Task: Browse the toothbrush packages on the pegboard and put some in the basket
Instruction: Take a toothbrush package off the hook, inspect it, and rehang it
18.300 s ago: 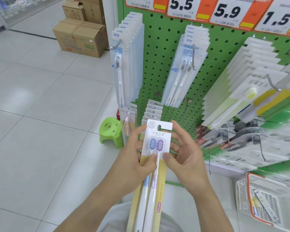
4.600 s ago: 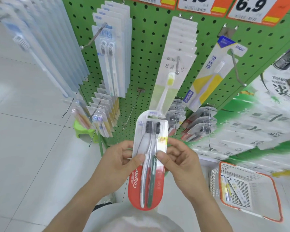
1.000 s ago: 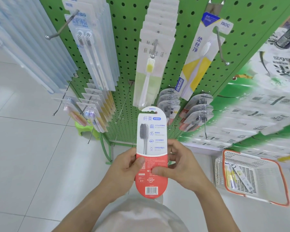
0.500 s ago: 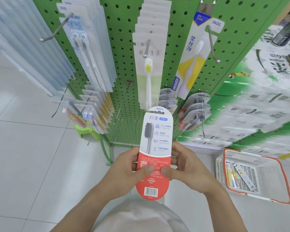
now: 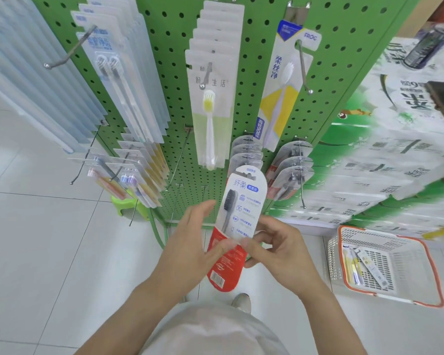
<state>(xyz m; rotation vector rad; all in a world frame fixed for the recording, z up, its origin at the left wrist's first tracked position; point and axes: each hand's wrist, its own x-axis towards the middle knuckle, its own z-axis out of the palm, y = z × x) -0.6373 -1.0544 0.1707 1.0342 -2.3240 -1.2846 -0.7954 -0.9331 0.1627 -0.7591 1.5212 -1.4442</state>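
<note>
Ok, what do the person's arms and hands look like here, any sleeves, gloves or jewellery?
Both forearms are bare to the bottom edge of the frame, no sleeves in view. The left hand and right hand wear no gloves; I see no rings, watch or bracelets. Below them is a light grey garment on the body.

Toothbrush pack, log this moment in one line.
pack: back side up | right hand: pinching | left hand: thumb on pack | basket: holds packs
</note>
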